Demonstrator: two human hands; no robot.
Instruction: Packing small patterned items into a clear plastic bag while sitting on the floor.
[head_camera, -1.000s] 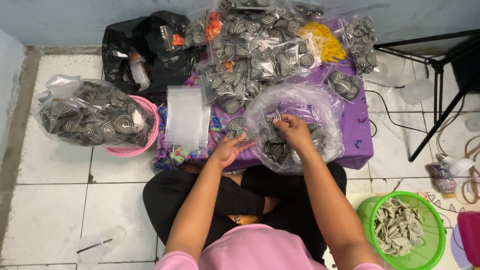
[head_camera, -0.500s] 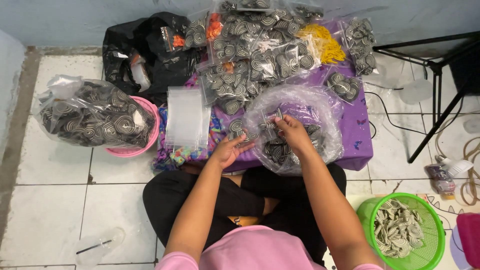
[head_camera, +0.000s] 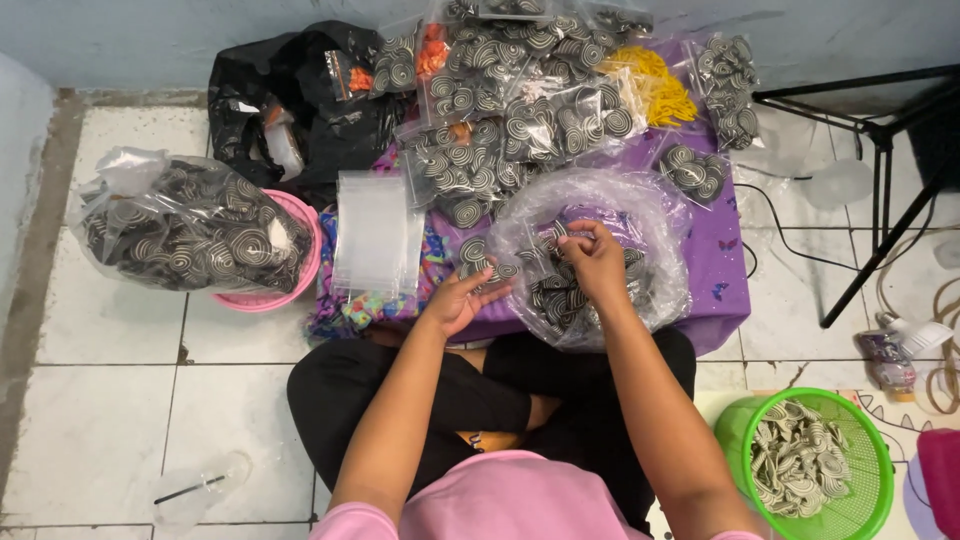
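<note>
A large clear plastic bag (head_camera: 640, 215) of black-and-white spiral pieces lies open on a purple table (head_camera: 720, 290) in front of me. My right hand (head_camera: 592, 262) reaches into this bag with fingers pinched on spiral pieces (head_camera: 552, 288). My left hand (head_camera: 462, 298) rests palm up just left of the bag, with a few spiral pieces (head_camera: 474, 252) lying at its fingertips. A stack of small empty clear bags (head_camera: 372, 235) sits to the left of that hand.
Several filled small bags of spirals (head_camera: 520, 110) pile at the back of the table, with a yellow bag (head_camera: 655, 85). A pink basin (head_camera: 290, 275) holds a big bag of spirals at left. A green basket (head_camera: 850, 500) stands lower right; a black stand (head_camera: 880, 190) at right.
My right hand has shifted slightly inside the big bag while picking at the spirals. My left hand stays palm up beside it.
</note>
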